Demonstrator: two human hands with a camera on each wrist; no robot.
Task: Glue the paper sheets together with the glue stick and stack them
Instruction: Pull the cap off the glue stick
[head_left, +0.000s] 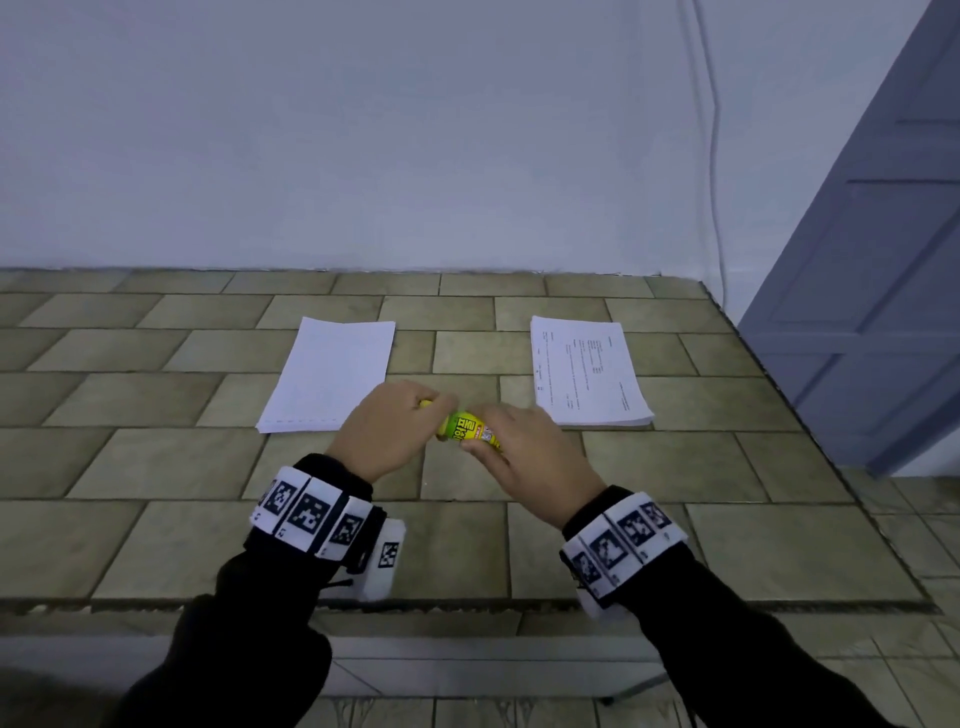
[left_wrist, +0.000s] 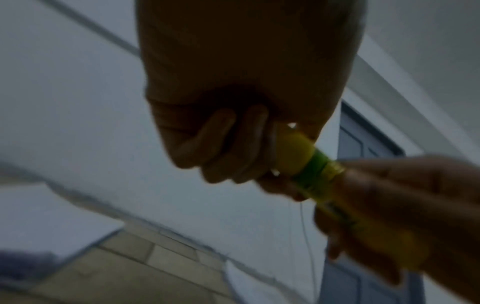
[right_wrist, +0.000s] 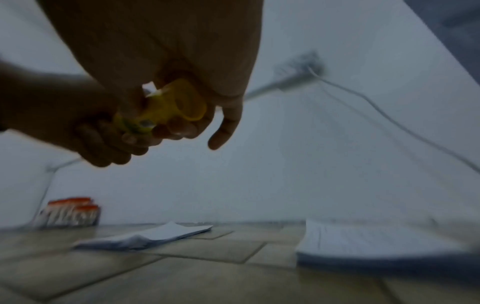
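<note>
A yellow and green glue stick (head_left: 464, 427) is held above the tiled table (head_left: 156, 519) between both hands. My left hand (head_left: 400, 421) grips its yellow cap end (left_wrist: 292, 153). My right hand (head_left: 514, 441) grips the labelled body (left_wrist: 319, 181), whose round yellow base (right_wrist: 185, 102) faces the right wrist camera. A thin pile of blank white sheets (head_left: 332, 371) lies beyond my left hand. A thicker stack of printed sheets (head_left: 587, 371) lies beyond my right hand. The glue tip is hidden.
A white wall runs along the table's far edge, with a thin cable (head_left: 717, 156) hanging down it at the right. A blue-grey door (head_left: 883, 260) stands past the table's right edge. A red and white pack (right_wrist: 70, 214) sits far left by the wall.
</note>
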